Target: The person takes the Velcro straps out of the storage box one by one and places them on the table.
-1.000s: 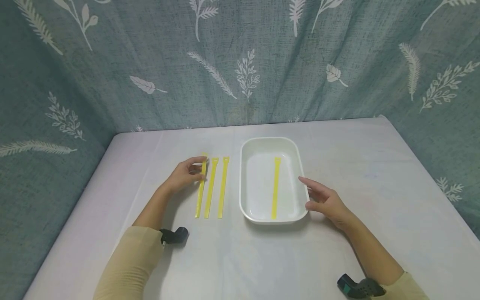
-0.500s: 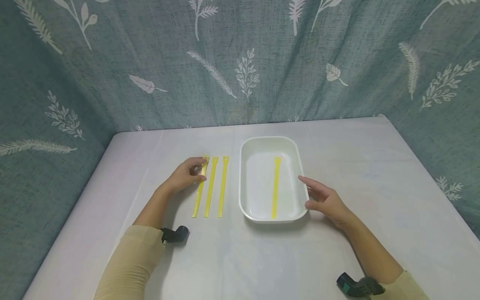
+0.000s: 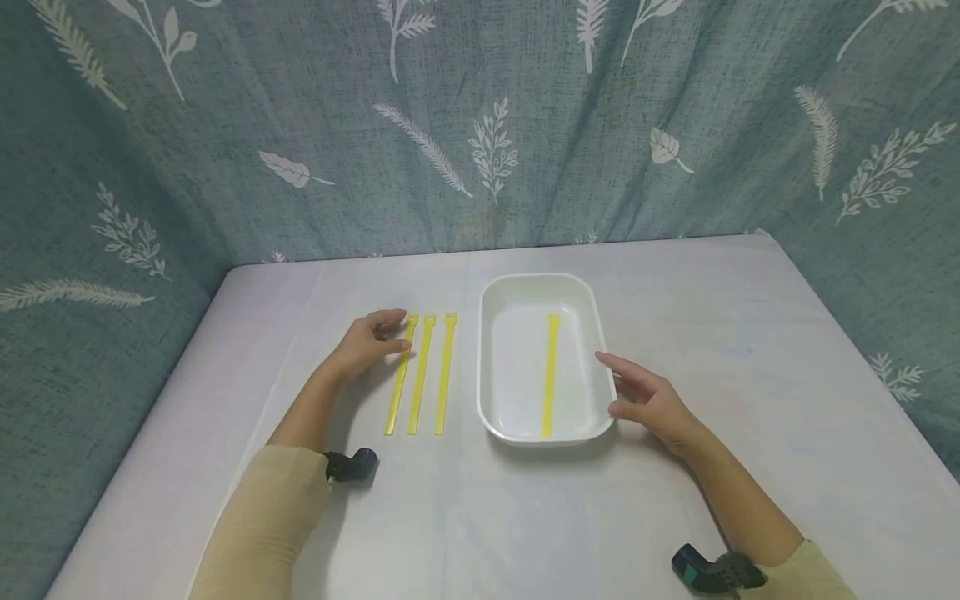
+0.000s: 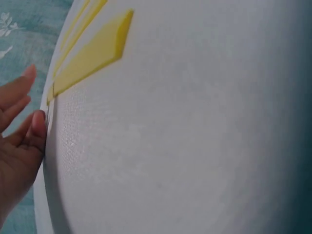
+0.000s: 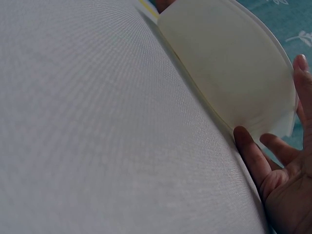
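Three flat yellow cable straps with wider, slotted heads lie side by side on the white table, heads toward the back. My left hand [image 3: 369, 340] is at the leftmost strap [image 3: 397, 392], thumb and fingers apart, fingertips right by its upper part. In the left wrist view this strap [image 4: 92, 58] lies flat, its head end near my fingers. My right hand [image 3: 651, 402] rests against the right side of a white tray [image 3: 489, 367], fingertips at the rim. The right wrist view shows its fingers fairly straight along the tray's outer wall [image 5: 229, 63].
Inside the tray lies another yellow strap [image 3: 551, 375], lengthwise. The middle strap [image 3: 421, 375] and the right strap [image 3: 446, 375] lie between my left hand and the tray. A leaf-patterned green curtain [image 3: 480, 125] hangs behind the table [image 3: 480, 517].
The leftmost strap has been shifted slightly, its head nearer me, and now lies flat. My left hand has let go and drawn back a little. The right hand stays at the tray.
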Action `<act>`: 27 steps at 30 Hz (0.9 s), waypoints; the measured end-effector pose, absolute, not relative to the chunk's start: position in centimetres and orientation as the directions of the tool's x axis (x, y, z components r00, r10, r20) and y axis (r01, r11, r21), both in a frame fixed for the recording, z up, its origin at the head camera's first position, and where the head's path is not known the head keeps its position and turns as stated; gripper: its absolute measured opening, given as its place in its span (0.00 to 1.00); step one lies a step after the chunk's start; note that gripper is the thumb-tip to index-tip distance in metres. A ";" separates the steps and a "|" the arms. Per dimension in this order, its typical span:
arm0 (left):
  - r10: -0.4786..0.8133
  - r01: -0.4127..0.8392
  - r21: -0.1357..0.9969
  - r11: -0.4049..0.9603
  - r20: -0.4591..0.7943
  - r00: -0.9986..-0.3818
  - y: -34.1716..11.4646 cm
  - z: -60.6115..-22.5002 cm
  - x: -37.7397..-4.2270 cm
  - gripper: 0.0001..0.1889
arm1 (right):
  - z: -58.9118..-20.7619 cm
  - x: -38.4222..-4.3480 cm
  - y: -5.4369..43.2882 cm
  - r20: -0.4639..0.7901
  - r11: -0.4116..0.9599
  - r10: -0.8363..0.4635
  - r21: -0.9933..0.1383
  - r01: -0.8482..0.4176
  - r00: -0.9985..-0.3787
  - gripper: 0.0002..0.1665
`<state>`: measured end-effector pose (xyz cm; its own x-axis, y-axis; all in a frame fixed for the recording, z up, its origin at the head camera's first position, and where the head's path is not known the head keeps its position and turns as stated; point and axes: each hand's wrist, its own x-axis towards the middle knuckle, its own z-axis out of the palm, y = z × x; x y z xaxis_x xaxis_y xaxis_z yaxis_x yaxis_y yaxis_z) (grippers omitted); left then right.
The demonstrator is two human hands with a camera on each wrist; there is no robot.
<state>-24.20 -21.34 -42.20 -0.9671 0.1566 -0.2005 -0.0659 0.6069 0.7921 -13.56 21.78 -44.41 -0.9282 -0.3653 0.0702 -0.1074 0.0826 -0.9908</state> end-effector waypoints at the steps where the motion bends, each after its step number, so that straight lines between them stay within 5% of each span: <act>1: 0.158 -0.065 0.796 0.601 -0.198 -0.967 -21.3 -42.2 -24.3 0.36 | -44.4 -13.6 21.8 0.072 0.082 -0.366 -0.991 -0.109 -0.928 0.38; 13: 0.316 0.021 0.895 0.446 -0.135 -0.939 -19.4 -39.3 -24.9 0.33 | -44.5 -13.5 21.8 0.070 0.078 -0.364 -0.991 -0.105 -0.929 0.38; 27: 0.458 0.078 0.907 0.414 -0.134 -0.879 -15.0 -33.5 -26.2 0.30 | -44.4 -13.5 21.8 0.063 0.081 -0.359 -0.992 -0.098 -0.931 0.38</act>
<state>-26.19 -14.98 -33.48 -0.8787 0.4582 -0.1336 0.0783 0.4144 0.9067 -13.54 21.79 -44.44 -0.9310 -0.3595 0.0628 -0.0981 0.0807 -0.9919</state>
